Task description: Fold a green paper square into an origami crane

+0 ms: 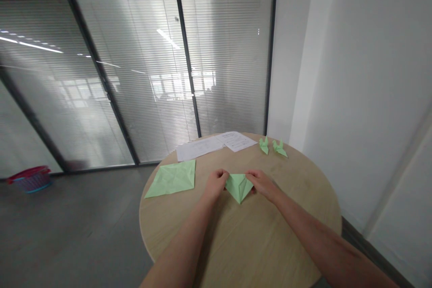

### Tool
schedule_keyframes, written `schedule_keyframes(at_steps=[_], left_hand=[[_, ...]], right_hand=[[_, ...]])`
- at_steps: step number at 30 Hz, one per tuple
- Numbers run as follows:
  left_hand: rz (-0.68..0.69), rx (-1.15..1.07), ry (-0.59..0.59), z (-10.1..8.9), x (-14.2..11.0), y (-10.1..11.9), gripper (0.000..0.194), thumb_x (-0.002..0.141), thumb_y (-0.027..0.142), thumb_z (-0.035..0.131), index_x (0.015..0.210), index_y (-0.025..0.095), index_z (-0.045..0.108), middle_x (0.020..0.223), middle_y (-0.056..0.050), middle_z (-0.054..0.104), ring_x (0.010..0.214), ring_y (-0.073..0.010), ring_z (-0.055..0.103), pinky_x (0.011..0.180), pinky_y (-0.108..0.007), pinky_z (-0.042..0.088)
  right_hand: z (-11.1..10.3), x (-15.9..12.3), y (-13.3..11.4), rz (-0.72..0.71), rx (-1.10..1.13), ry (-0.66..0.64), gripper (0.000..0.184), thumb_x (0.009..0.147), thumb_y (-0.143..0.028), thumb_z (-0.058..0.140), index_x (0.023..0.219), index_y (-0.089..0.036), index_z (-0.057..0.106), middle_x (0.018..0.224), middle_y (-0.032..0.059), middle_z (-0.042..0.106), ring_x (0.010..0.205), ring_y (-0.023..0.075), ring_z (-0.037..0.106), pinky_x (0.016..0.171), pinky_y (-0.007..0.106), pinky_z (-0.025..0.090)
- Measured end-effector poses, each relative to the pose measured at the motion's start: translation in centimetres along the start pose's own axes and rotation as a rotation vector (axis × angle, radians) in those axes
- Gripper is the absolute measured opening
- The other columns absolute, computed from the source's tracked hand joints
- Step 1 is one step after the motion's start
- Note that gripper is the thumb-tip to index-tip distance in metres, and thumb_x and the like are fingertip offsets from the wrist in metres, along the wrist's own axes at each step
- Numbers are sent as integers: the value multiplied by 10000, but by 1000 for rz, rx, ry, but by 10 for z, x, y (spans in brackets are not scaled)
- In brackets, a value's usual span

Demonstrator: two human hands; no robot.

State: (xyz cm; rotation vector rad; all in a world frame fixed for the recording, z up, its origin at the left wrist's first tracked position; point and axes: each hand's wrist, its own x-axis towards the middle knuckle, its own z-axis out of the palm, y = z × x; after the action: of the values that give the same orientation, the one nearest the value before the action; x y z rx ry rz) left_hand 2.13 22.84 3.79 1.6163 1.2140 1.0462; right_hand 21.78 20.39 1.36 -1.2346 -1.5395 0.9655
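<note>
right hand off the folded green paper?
No, the right hand holds one upper corner of the folded green paper while the left hand holds the other.

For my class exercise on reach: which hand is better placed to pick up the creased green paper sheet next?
Probably the left hand: the sheet lies to its left, farther from the right hand, though both hold the folded green paper triangle.

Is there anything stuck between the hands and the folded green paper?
No, nothing visible is in between. The left hand and the right hand pinch the folded green paper directly, one at each upper corner. The creased green sheet lies apart, off to the left.
</note>
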Motion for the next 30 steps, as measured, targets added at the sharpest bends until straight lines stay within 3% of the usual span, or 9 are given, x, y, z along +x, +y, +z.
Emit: schedule_keyframes(at_steps=[13,30], left_hand=[[63,132,14,-1,9,-12,167,758,305,501,673,170,551,580,30,469,525,-121,478,499,-228,349],[34,2,8,0,4,-6,224,759,356,545,797,153,633,664,6,547,582,-132,533,525,-231,422]], right_hand=[[2,-2,-3,5,-6,-18,290,836,-401,470,726,-166,599,556,-21,528,460,115,479,428,216,376],[1,0,1,6,29,-2,292,825,-398,490,763,-162,651,580,-5,571,472,127,498,429,228,379]])
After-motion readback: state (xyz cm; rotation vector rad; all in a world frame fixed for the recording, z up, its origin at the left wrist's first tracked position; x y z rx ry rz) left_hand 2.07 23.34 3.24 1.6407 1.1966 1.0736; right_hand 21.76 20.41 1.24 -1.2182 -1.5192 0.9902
